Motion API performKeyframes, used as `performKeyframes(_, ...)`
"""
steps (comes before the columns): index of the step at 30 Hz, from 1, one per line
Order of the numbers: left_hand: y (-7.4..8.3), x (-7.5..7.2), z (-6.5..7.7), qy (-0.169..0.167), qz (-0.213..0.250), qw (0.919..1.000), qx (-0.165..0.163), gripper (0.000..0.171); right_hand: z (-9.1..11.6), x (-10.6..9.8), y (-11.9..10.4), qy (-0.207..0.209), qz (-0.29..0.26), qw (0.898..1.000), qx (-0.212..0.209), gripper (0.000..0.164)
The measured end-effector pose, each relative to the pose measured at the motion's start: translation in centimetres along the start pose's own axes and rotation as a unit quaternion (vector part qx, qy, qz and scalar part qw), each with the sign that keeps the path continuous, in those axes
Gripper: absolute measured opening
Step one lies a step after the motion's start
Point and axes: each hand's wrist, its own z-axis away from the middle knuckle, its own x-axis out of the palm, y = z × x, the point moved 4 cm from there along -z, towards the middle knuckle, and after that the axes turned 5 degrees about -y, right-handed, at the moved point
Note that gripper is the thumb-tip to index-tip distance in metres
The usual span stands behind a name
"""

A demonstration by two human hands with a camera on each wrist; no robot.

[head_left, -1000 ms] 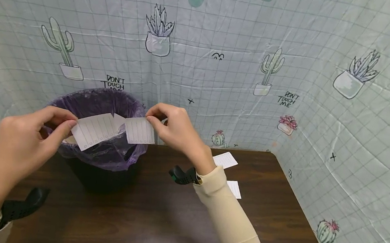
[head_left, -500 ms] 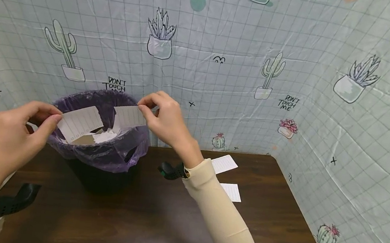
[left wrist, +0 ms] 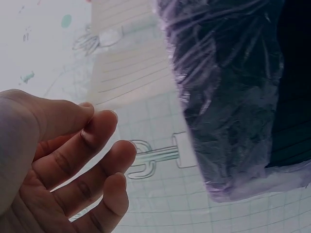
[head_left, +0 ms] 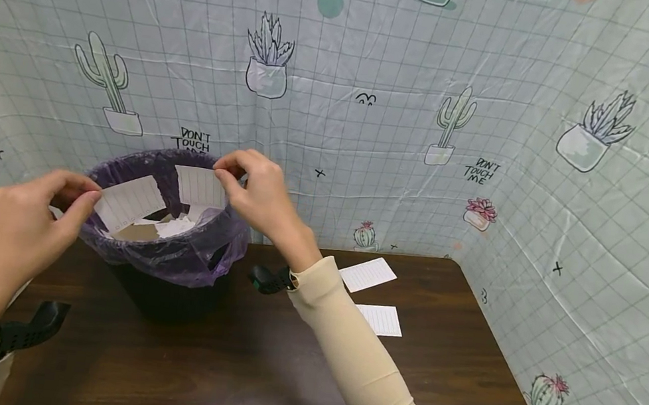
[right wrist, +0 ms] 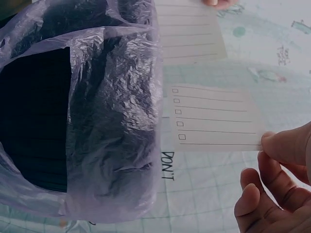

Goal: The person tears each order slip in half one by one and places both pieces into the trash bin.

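Note:
A black waste bin (head_left: 169, 298) with a purple plastic liner (head_left: 187, 267) stands on the table's left side. My left hand (head_left: 28, 215) pinches the corner of a lined paper piece (head_left: 131, 202) between thumb and index finger, over the bin's left part. Between the thumb and index finger of my right hand (head_left: 259, 192) is a second lined piece (head_left: 200, 187), held above the back right of the opening. Its small checkboxes show along one side of the paper (right wrist: 216, 119) in the right wrist view. A gap separates the two pieces.
White paper scraps (head_left: 175, 225) and a brownish piece (head_left: 140, 233) lie inside the bin. Two lined sheets, one farther back (head_left: 368, 274) and one nearer (head_left: 381, 320), rest on the dark wooden table (head_left: 191, 374). A patterned curtain (head_left: 334, 117) encloses the back and sides.
Both hands have shifted left, the right also upward, carrying their pieces from the bin's front to over its opening. The scraps inside now show.

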Motion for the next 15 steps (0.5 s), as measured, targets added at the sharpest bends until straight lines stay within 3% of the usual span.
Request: performKeyframes(15,-0.8,1.4,0.2,-0.054,0.012,0.9973,-0.049,0.015,-0.5,1.8,0.6,-0.008,-0.005,1.000,0.019,0.014)
